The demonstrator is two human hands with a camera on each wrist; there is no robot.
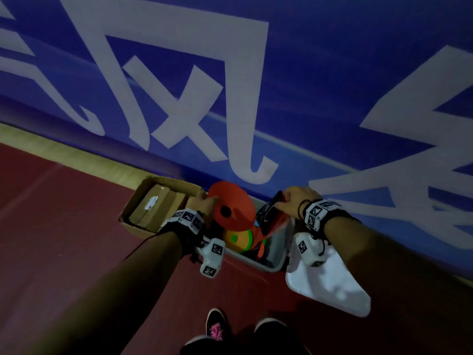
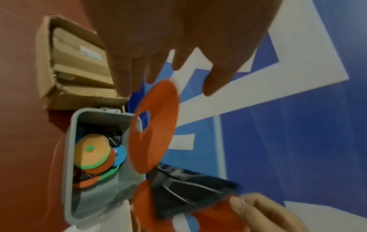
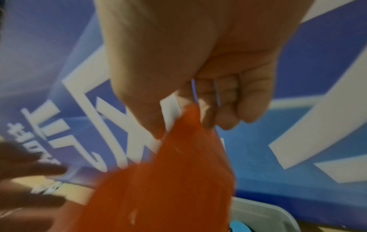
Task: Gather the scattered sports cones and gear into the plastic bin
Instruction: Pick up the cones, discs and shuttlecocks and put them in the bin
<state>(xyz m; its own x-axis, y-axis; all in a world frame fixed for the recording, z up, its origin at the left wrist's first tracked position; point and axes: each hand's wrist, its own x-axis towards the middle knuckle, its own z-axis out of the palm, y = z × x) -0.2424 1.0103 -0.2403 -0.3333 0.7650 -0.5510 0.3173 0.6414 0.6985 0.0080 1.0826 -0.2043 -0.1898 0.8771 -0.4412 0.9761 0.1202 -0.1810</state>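
Note:
A grey plastic bin (image 1: 256,265) (image 2: 68,157) stands on the red floor by the blue wall, with several flat disc cones (image 1: 236,239) (image 2: 91,150) inside. An orange disc cone (image 1: 231,206) (image 2: 152,125) hangs tilted in the air over the bin's far end. My left hand (image 1: 206,201) (image 2: 168,78) is just above it with straight, spread fingers at its upper edge. My right hand (image 1: 294,198) (image 3: 178,122) pinches another orange cone (image 3: 168,180) (image 2: 214,219) together with a black pouch (image 1: 268,211) (image 2: 188,188) above the bin's right side.
An open cardboard box (image 1: 133,201) (image 2: 45,62) of packed parcels sits left of the bin. The bin's white lid (image 1: 330,285) lies on the floor to its right. A blue banner wall (image 1: 307,85) runs close behind. My shoes (image 1: 216,326) stand before the bin.

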